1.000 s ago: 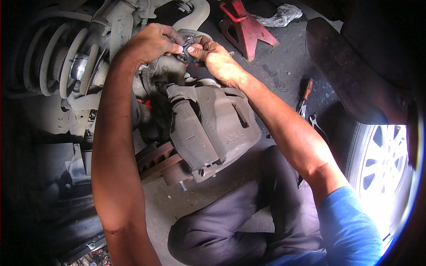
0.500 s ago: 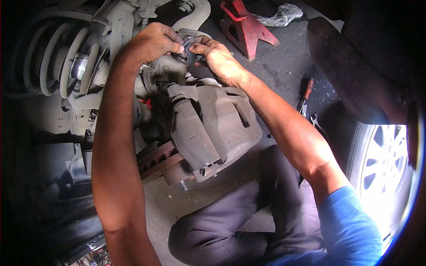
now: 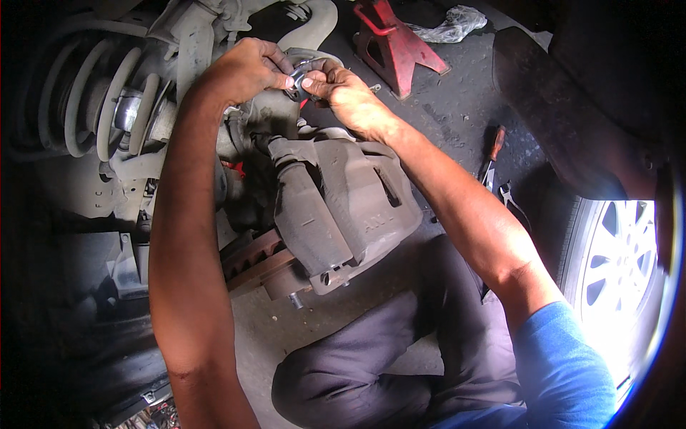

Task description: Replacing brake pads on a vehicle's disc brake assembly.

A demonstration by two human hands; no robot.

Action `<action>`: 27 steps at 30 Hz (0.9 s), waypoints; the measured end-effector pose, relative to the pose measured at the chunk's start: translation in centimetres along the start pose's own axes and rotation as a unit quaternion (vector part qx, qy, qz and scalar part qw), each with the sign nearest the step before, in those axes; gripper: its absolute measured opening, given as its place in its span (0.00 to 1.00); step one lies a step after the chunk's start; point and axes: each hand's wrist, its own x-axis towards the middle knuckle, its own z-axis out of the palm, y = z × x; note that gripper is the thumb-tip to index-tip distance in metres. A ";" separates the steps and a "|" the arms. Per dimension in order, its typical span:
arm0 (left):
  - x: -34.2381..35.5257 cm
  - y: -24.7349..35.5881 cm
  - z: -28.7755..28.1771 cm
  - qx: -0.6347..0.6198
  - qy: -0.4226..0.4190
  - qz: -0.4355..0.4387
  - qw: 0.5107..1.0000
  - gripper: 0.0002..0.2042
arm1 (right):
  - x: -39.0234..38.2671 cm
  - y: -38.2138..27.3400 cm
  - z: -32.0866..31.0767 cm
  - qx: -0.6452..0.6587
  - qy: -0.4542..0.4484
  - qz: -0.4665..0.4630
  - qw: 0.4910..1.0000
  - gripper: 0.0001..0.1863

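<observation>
A small dark metal piece, too small to name, is pinched between the fingertips of my left hand and my right hand, near the top of the grey hub assembly. Both hands have curled fingers, with some tips hidden behind the piece. Below them a large grey brake caliper sits with a rusty brake disc beside its lower left. My right forearm passes along the caliper's right side.
A coil spring and suspension arms fill the left. A red jack stand and crumpled plastic lie at the top. A screwdriver and pliers are on the floor, beside a wheel at the right.
My fingertips and thumbs have shifted slightly around the small piece, which shows at a different angle. Both forearms are almost in the same place.
</observation>
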 end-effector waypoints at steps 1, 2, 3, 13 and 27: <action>0.0 0.0 0.0 0.003 0.001 0.001 1.000 0.12 | -0.1 -0.1 0.0 -0.003 0.005 0.003 1.000 0.19; 0.0 0.0 0.0 0.005 0.002 -0.008 1.000 0.12 | -0.1 -0.1 0.0 -0.006 0.011 0.006 1.000 0.20; 0.0 0.0 0.0 0.007 0.001 0.002 1.000 0.12 | -0.1 -0.1 0.0 -0.007 0.011 0.006 1.000 0.20; -0.3 0.4 0.0 0.050 0.017 -0.011 0.999 0.11 | 0.3 0.2 -0.2 -0.004 0.025 0.011 1.000 0.17; -0.1 -0.1 -0.3 0.000 -0.018 -0.003 1.000 0.13 | 0.2 -1.4 -0.8 0.285 0.086 0.181 0.937 0.16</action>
